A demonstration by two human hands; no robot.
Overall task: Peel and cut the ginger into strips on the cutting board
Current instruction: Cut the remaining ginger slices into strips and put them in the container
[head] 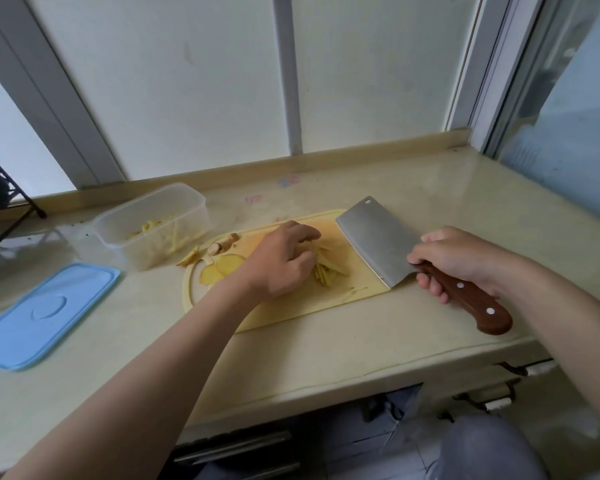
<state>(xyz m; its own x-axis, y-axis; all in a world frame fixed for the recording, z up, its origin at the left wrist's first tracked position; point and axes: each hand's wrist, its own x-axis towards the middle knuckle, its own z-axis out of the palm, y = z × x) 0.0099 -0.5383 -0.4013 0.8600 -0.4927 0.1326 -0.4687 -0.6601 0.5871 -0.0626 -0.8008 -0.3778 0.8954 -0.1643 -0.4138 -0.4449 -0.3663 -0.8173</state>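
A pale yellow cutting board (pixel 291 310) lies on the counter. On its middle sits a small heap of ginger strips (pixel 328 268), and my left hand (pixel 284 259) curls over them, fingers pinching the heap. Ginger slices (pixel 222 268) and a knobby unpeeled piece (pixel 220 247) lie at the board's left end. My right hand (pixel 454 261) grips the brown wooden handle of a cleaver (pixel 374 237), whose wide steel blade stands edge-down on the board's right end, just right of the strips.
A clear plastic container (pixel 153 225) with ginger strips inside stands left of the board. Its blue lid (pixel 45 313) lies flat at the near left. A black wire rack (pixel 0 209) is at the far left. The counter's front edge runs below the board.
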